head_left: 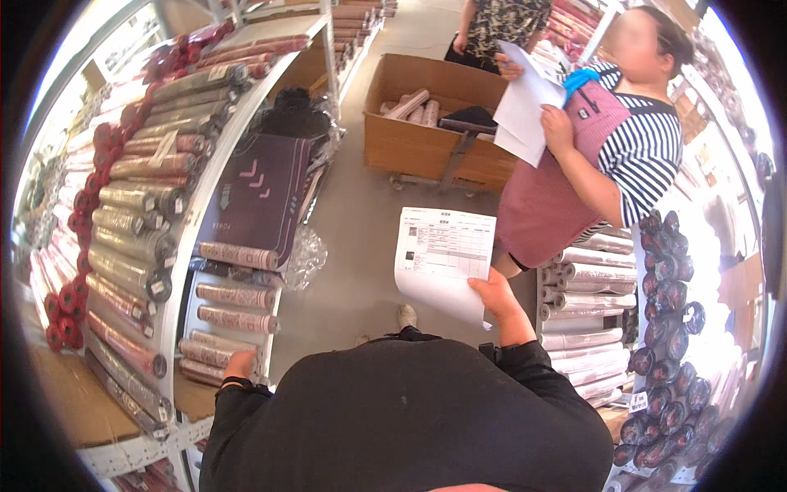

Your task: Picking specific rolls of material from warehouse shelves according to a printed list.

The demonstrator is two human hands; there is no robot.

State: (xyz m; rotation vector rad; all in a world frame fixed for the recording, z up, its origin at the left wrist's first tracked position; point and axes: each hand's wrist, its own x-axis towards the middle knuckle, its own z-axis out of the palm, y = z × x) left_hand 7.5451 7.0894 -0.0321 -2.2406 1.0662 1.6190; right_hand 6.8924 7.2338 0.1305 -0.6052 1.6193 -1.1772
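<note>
My right hand (498, 297) grips a printed paper form (447, 254) by its right edge, thumb on top. The sheet carries a table and small pictures, and its lower end curls. On my left, my left hand (240, 364) hangs beside several wrapped pinkish rolls (215, 354) on a low shelf. Its fingers are mostly hidden, so I cannot make out whether it touches a roll. Just above lie more patterned rolls (236, 296), next to a dark purple printed mat (250, 193) in clear plastic.
A co-worker in a pink apron (545, 197) stands ahead right, holding white papers (529, 107). A cardboard box (426, 152) with rolls sits on a wheeled base ahead; another person (500, 29) stands behind it. Racks of rolls (131, 238) line the left, with stacked rolls (594, 283) on the right.
</note>
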